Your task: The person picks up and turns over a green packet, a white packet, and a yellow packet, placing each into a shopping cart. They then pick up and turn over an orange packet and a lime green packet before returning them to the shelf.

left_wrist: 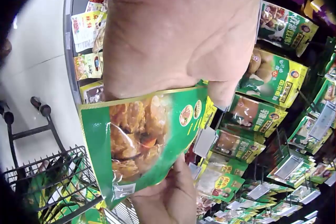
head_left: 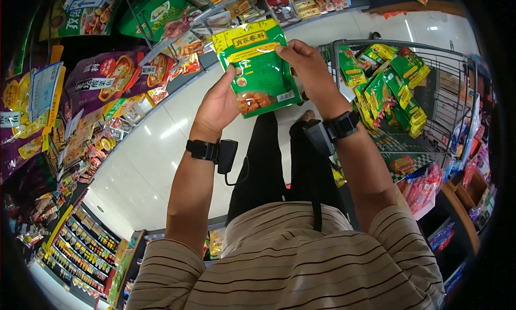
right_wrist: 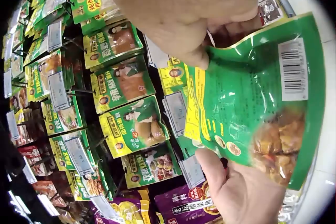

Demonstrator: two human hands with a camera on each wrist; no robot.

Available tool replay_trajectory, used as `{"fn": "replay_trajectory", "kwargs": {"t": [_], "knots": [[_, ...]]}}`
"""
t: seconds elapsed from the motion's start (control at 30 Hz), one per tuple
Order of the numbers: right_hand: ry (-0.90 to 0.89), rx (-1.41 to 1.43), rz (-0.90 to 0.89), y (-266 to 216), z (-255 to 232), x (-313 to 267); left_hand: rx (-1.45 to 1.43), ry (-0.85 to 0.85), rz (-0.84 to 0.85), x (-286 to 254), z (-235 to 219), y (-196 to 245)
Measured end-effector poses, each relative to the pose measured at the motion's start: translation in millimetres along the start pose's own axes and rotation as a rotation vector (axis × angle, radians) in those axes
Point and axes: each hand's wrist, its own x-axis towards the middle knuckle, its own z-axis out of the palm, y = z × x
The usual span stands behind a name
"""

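Note:
Both hands hold one green and yellow seasoning packet [head_left: 263, 79] in front of the body, its printed back facing up with a barcode and a picture of cooked meat chunks. My left hand [head_left: 219, 103] pinches its left edge, thumb on top and fingers hidden beneath. At the upper right edge, my right hand [head_left: 312, 68] grips it between thumb and fingers. In the left wrist view the packet [left_wrist: 152, 140] spans between the two hands. The right wrist view shows the packet's barcode side [right_wrist: 262, 98], with the left hand's thumb [right_wrist: 210, 169] at its edge.
A shopping cart [head_left: 435, 89] with several green and yellow packets [head_left: 395, 79] stands at the right. Hanging packets [right_wrist: 131, 124] and price tags fill the rack ahead and left. Purple packets [head_left: 102, 76] hang near the left hand. Shiny floor tiles [head_left: 161, 143] lie below.

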Motion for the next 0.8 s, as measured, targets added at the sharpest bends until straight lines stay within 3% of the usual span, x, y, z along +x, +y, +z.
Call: {"fn": "replay_trajectory", "kwargs": {"t": [0.2,0.3,0.4,0.43,0.53,0.6,0.67,0.8], "knots": [[0.032,0.023,0.009,3.7,6.1,2.9,0.056,0.098,0.052,1.2,-7.5,-3.8],[0.101,-0.117,-0.081,8.5,5.5,5.7,0.088,0.141,0.077,0.8,-6.7,-3.4],[0.121,-0.440,-0.303,10.0,7.2,4.4,0.175,0.235,0.125,1.8,-15.1,-6.7],[0.087,-0.434,-0.282,7.1,11.9,1.0,0.217,0.271,0.150,3.6,-17.0,-7.2],[-0.007,-0.384,-0.252,-3.1,32.8,-5.7,0.603,0.397,0.218,3.1,-9.8,-8.7],[-0.066,-0.308,-0.221,1.4,42.3,-5.3,0.703,0.363,0.229,0.8,15.9,-7.8],[-0.126,-0.238,-0.164,-9.3,47.8,-7.9,0.922,0.343,0.310,4.4,-1.2,-23.4],[-0.207,-0.155,0.027,-3.6,39.5,4.7,1.394,0.315,0.476,5.6,14.3,-25.2]]}}
